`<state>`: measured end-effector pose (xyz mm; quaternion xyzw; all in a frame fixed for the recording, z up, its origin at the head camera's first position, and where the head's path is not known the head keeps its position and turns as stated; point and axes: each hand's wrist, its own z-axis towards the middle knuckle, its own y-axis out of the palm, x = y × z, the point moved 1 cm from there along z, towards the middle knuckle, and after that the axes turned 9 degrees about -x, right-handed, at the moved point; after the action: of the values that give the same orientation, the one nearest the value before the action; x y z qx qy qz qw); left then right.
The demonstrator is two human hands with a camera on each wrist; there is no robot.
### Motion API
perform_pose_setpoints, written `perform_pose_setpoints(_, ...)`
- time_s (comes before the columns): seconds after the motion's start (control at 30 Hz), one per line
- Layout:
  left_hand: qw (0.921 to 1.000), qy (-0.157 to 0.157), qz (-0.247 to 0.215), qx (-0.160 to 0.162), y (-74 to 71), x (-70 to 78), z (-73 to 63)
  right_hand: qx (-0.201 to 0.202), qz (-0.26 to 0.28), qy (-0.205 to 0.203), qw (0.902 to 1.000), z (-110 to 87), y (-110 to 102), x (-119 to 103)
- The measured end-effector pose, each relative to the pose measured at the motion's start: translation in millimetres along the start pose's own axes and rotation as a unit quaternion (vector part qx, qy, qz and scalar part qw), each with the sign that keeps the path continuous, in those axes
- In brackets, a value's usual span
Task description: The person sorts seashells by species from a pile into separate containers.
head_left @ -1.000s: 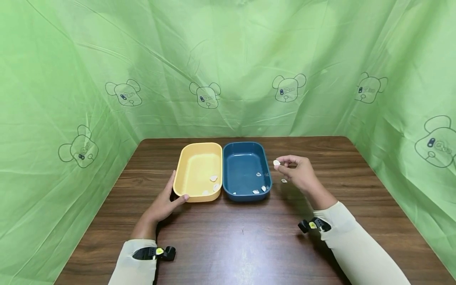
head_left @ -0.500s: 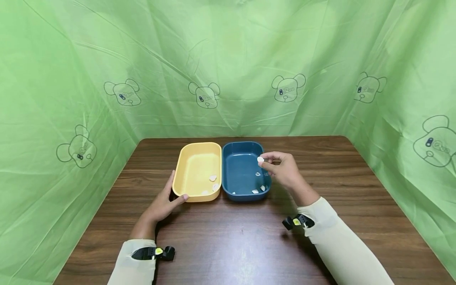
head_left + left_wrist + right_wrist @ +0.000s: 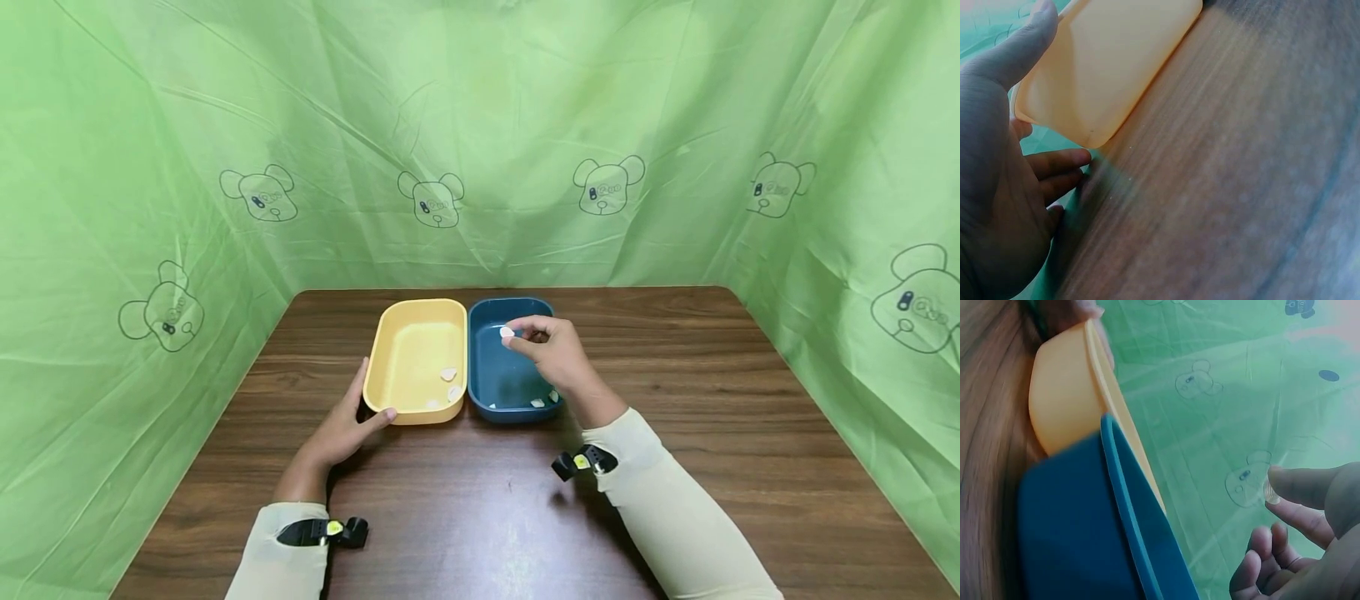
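In the head view, my right hand (image 3: 558,354) is above the blue tray (image 3: 517,415), pinching a small white seashell (image 3: 507,332) between thumb and fingertips. Ridges show on that shell in the right wrist view, where the other fingers curl loosely. My left hand (image 3: 337,429) rests against the near left corner of the yellow tray (image 3: 369,392), thumb at the front rim and fairly straight fingers along the left side. Several shells lie in the yellow tray, including one shell (image 3: 448,375). More shells, such as this shell (image 3: 537,403), lie at the blue tray's near end; my right hand hides part of it.
Both trays stand side by side, touching, on a brown wood-grain table (image 3: 480,508). Green printed cloth (image 3: 510,100) surrounds the table at the back and sides. Each wrist wears a strapped black camera, including the right camera (image 3: 573,464).
My right hand has moved left with the seashell, from beside the blue tray to above it. A shell on the table at right no longer shows. My left hand stays put.
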<state>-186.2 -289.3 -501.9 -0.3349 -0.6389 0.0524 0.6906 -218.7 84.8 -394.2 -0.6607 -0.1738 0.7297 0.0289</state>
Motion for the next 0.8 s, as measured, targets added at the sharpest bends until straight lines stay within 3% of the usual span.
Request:
perform_pose_setpoints(0.27, 1.0000, 0.000, -0.001, 0.001, 0.4, -0.4, -0.1, -0.023, 0.014, 0.005, 0.9996, 7.6, 33.2, 2.7)
perform_pose_setpoints(0.53, 1.0000, -0.002, 0.001, 0.001, 0.3, -1.5, -1.1, -0.033, -0.007, 0.029, 0.9990, 13.6, 62.2, 6.5)
perform_pose_setpoints(0.8, 1.0000, 0.001, 0.000, 0.001, 0.1, -2.4, 0.6, 0.001, -0.027, 0.058, 0.9980, 12.1, 82.8, 5.9)
